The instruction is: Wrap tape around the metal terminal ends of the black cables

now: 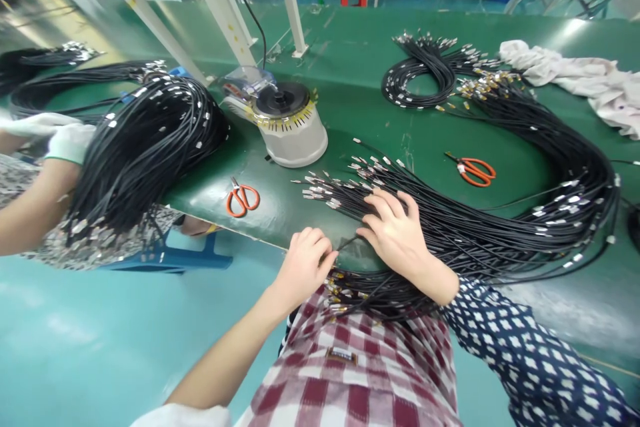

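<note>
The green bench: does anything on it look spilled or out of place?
I see no spill. The white cloth at the far right looks a little odd: it lies crumpled beside bundled black cables, though it may belong there.

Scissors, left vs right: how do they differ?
Direction: left scissors point away from the camera, right scissors point leftward.
Place: left scissors lie near the front edge of the table, right scissors inside the cable bundle's curve.
Shared: orange handles, lying on green tabletop.
</note>
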`<state>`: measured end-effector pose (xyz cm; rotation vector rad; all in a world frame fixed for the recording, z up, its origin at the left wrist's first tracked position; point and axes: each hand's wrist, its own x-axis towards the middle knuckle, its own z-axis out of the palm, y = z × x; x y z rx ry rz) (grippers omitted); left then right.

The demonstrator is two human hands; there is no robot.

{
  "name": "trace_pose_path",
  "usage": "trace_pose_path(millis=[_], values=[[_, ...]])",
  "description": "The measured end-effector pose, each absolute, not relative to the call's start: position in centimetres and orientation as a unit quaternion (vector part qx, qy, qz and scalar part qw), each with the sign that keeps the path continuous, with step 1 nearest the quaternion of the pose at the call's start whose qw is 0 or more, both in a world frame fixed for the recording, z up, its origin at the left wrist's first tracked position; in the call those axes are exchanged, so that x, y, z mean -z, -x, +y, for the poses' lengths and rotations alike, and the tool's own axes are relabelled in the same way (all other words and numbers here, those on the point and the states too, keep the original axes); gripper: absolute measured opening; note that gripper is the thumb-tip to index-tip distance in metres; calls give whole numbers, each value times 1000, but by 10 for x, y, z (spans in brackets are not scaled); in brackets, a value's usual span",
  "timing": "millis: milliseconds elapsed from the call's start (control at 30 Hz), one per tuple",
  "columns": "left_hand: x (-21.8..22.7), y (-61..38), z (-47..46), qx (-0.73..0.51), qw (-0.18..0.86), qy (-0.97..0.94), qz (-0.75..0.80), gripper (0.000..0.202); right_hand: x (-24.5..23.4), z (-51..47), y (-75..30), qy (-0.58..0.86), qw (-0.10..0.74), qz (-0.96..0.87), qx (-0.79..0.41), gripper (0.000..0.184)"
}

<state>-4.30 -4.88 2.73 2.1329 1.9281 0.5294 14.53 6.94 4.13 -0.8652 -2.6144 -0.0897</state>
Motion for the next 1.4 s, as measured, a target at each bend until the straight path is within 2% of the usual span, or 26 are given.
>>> trace_pose_path(millis=[167, 300, 367, 467, 567, 700, 833, 900, 967, 1100, 1400], values=[[-36, 40, -60, -145, 178, -740, 632, 23, -35, 74, -143, 322, 178, -928, 59, 11], [-37, 42, -64, -175, 217, -719, 637, 23, -33, 76, -139, 292, 181, -936, 74, 17], [-35, 43, -60, -230, 245, -688, 643, 21, -36, 73, -141, 288, 203, -933, 69, 18], [-35, 40, -44, -382, 293, -582, 655, 11, -44, 65, -148, 298, 263, -916, 56, 15], [-39, 29, -24, -537, 398, -445, 596, 28, -51, 54, -157, 307, 305, -901, 24, 8], [-52, 13, -10, -607, 520, -347, 490, 19, -59, 44, -169, 315, 325, -885, -106, 3], [-64, 2, -10, -570, 580, -322, 485, 26, -71, 44, -179, 347, 378, -756, -407, 6], [-68, -2, -13, -550, 597, -317, 490, 29, -74, 46, -179, 346, 383, -643, -565, 10], [-71, -5, -16, -542, 602, -315, 495, 32, -75, 47, -176, 344, 372, -542, -670, 17], [-73, -10, -22, -533, 588, -319, 518, 37, -72, 47, -168, 354, 380, -441, -732, 25], [-78, -18, -28, -520, 536, -352, 564, 29, -70, 37, -161, 353, 389, -403, -750, 30]])
